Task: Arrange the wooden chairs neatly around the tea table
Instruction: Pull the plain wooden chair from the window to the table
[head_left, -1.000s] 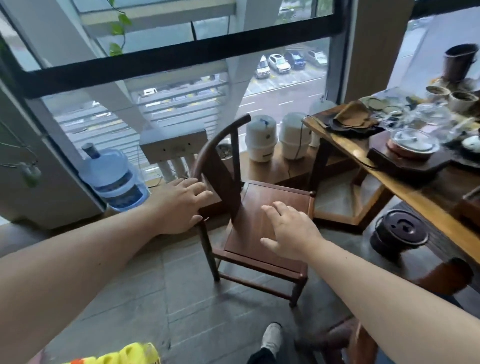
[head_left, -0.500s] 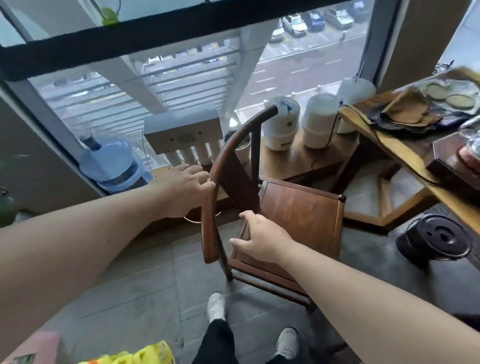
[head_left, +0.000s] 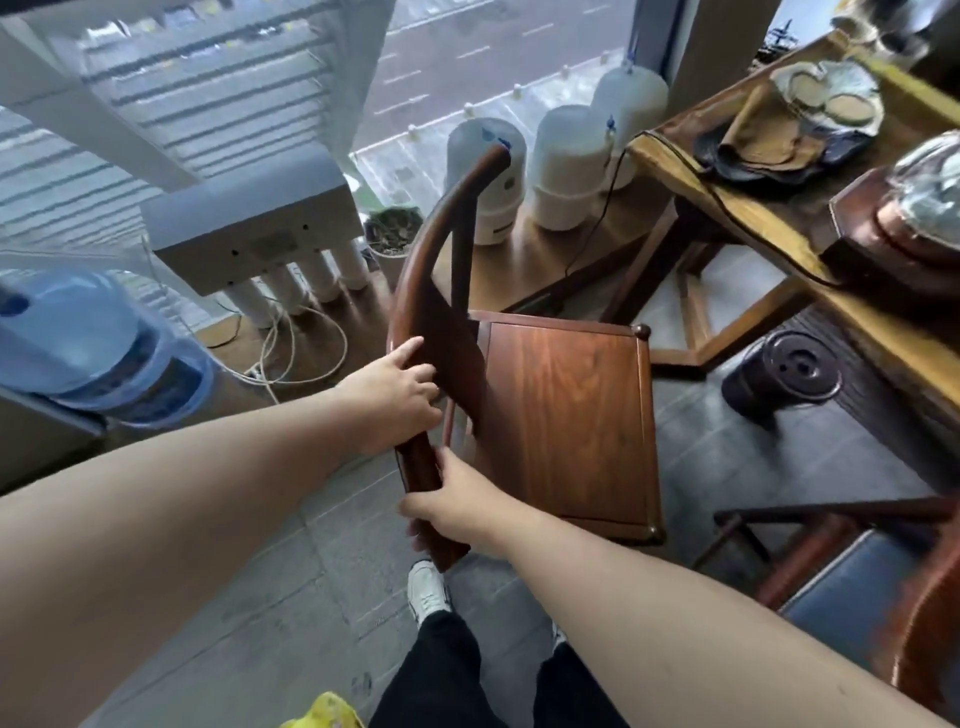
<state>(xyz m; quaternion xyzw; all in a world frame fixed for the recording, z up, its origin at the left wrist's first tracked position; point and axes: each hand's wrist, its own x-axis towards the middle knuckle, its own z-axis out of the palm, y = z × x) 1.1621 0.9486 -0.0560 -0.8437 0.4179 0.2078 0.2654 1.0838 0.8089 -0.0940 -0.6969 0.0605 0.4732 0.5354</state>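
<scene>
- Wooden chair (head_left: 561, 410) stands on the floor beside the tea table (head_left: 779, 228).
- Left hand (head_left: 400, 395) and right hand (head_left: 457, 504) each close a grip round its curved back rail.

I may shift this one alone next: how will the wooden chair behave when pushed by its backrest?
The wooden chair looks solid and rigid, likely heavy. Both the left hand and right hand grip its high curved rail, so pushing there may tip it rather than slide it.

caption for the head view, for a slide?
Both hands, left and right, grip the wooden chair by its curved backrest beside the tea table.
</scene>
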